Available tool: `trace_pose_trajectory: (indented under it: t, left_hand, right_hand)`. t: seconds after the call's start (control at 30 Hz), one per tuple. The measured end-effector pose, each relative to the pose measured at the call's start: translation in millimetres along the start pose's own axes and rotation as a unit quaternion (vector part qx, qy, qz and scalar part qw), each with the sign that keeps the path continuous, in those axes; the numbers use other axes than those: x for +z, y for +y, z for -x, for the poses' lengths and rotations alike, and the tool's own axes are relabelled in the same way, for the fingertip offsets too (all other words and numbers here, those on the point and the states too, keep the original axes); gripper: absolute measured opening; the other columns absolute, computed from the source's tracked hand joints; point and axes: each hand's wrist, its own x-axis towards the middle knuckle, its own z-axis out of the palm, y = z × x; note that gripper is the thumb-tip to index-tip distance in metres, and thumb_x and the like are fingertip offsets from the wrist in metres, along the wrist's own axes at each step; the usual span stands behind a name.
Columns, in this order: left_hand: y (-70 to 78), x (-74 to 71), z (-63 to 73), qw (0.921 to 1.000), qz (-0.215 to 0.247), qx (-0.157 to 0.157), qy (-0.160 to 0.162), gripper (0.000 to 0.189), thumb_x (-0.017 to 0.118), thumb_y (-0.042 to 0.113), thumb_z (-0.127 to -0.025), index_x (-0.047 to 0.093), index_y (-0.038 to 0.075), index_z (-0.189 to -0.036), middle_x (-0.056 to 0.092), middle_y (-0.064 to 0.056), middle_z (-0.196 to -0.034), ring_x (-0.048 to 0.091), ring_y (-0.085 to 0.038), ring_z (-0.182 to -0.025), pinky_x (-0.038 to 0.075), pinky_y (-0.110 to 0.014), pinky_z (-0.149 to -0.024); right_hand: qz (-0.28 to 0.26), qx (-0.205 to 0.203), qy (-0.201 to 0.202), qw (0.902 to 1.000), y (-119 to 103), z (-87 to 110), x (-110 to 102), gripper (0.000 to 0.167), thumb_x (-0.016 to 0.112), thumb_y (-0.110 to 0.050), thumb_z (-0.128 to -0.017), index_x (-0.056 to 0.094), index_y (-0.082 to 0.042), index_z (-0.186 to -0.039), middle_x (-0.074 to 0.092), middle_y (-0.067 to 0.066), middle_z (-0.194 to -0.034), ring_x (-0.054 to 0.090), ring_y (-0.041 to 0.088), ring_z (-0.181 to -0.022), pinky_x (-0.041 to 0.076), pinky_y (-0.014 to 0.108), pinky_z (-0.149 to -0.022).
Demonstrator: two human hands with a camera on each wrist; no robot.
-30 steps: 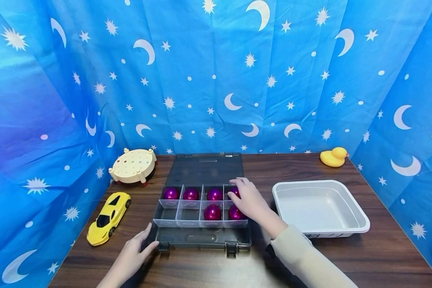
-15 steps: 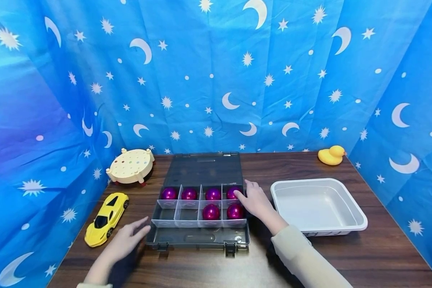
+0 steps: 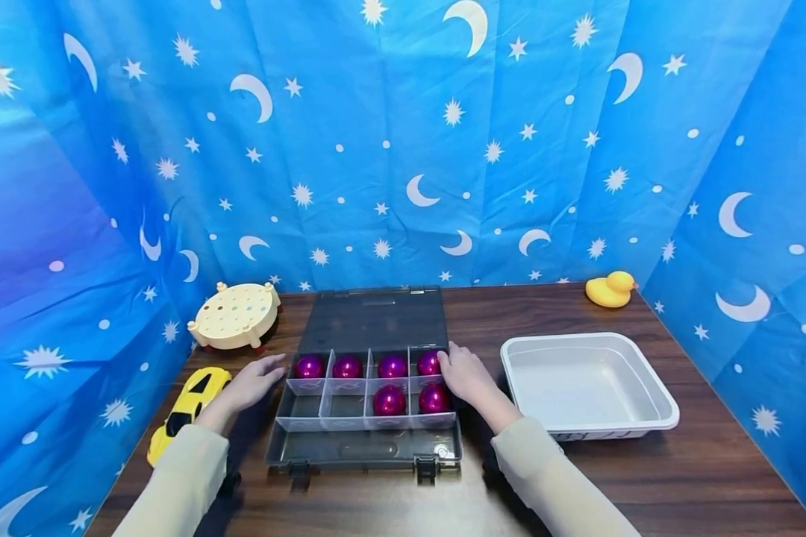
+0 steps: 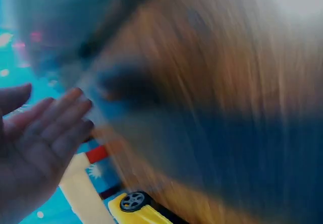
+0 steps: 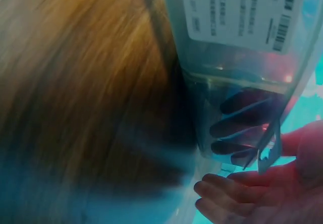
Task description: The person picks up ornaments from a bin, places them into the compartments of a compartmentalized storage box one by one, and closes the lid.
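Head view: an open grey compartment box (image 3: 366, 406) is seen at the middle of the brown surface (image 3: 645, 477), lid laid flat on the far side. Six magenta balls (image 3: 389, 400) are held in its compartments, four in the far row, two in the near row at the right; the two near-left compartments are seen bare. The left hand (image 3: 251, 382) is placed at the box's left edge, fingers straight and relaxed, grip open, nothing held; contact with the wall cannot be told. The right hand (image 3: 466, 375) is laid against the box's right edge by the far-right ball, fingers extended, grip open, nothing held. A white tray (image 3: 651, 406) is set just right of the box, a yellow duck (image 3: 610, 289) far right, a yellow toy car (image 3: 186, 406) near left, a cream round toy (image 3: 235, 324) far left. Left wrist view: heavily blurred; the left hand (image 4: 38, 148) is shown flat with fingers straight, the car (image 4: 139, 209) below it. Right wrist view: blurred; the right hand (image 5: 257, 193) is seen with fingers extended beside the box wall (image 5: 237, 108).
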Motion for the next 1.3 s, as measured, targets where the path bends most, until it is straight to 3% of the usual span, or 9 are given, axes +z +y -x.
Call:
trace_pose_trajectory:
  t: [0.17,0.3,0.67,0.8,1.07,1.2,1.3]
  left_hand:
    - [-3.8,0.8,-24.3,0.9996,0.001,0.024,-0.016,0.047,0.039,0.019,-0.105,0.037,-0.01,-0.142,0.037,-0.031,-0.143,0.03,-0.047,-0.133,0.024,-0.062,-0.107]
    - [-3.7,1.6,-32.9,0.999,0.028,0.021,-0.029,0.045,0.036,0.017,-0.106,0.036,-0.011,-0.142,0.038,-0.031,-0.142,0.032,-0.047,-0.132,0.024,-0.061,-0.107]
    - [3.8,4.7,-32.6,0.9956,0.086,0.0,-0.036,0.044,0.037,0.011,-0.105,0.033,-0.01,-0.144,0.041,-0.03,-0.141,0.037,-0.043,-0.131,0.027,-0.059,-0.107]
    - [5.4,3.5,-35.1,0.9959,0.081,-0.013,-0.037,0.047,0.039,0.009,-0.104,0.029,-0.009,-0.146,0.037,-0.028,-0.145,0.032,-0.043,-0.134,0.025,-0.059,-0.108]
    - [6.3,3.4,-37.5,0.9968,0.077,0.018,-0.016,0.048,0.04,0.002,-0.101,0.026,-0.014,-0.144,0.034,-0.031,-0.144,0.028,-0.043,-0.135,0.023,-0.057,-0.109]
    - [7.4,3.2,-36.1,0.9964,0.08,0.024,-0.011,0.053,0.041,0.001,-0.101,0.019,-0.01,-0.148,0.032,-0.032,-0.145,0.028,-0.045,-0.135,0.025,-0.057,-0.108]
    - [7.5,4.4,-35.6,0.9954,0.09,0.031,-0.003,0.058,0.041,-0.001,-0.1,0.012,-0.007,-0.15,0.034,-0.034,-0.143,0.039,-0.045,-0.128,0.037,-0.054,-0.103]
  right_hand:
    - [-0.015,0.0,0.019,0.9997,-0.6,-4.7,-3.1,0.045,0.037,-0.015,-0.101,0.046,0.014,-0.135,0.049,0.03,-0.134,0.045,0.044,-0.124,0.035,0.053,-0.104]
    - [-0.037,0.006,0.007,0.9993,1.5,-5.1,-2.1,0.043,0.038,-0.009,-0.099,0.045,0.011,-0.136,0.049,0.027,-0.135,0.046,0.04,-0.125,0.037,0.051,-0.104]
    - [-0.022,0.004,0.017,0.9996,-2.3,-6.8,-4.0,0.045,0.044,-0.001,-0.092,0.046,0.011,-0.136,0.051,0.026,-0.134,0.048,0.038,-0.124,0.039,0.049,-0.102]
    - [-0.025,0.015,0.033,0.999,-5.3,-6.4,-3.8,0.048,0.047,0.001,-0.09,0.047,0.007,-0.137,0.055,0.023,-0.131,0.051,0.038,-0.12,0.041,0.05,-0.099]
    - [-0.038,0.03,0.057,0.9972,-6.2,-8.2,0.9,0.056,0.047,0.004,-0.086,0.041,0.001,-0.142,0.063,0.018,-0.116,0.058,0.031,-0.089,0.048,0.046,-0.081]
    - [-0.05,0.035,0.048,0.997,-6.1,-9.6,0.1,0.06,0.046,0.004,-0.088,0.032,0.0,-0.147,0.06,0.019,-0.124,0.059,0.032,-0.1,0.047,0.047,-0.087]
    - [-0.063,0.038,0.038,0.9966,-5.9,-11.0,-1.0,0.064,0.046,0.004,-0.09,0.023,-0.001,-0.15,0.054,0.019,-0.133,0.054,0.034,-0.113,0.044,0.048,-0.096]
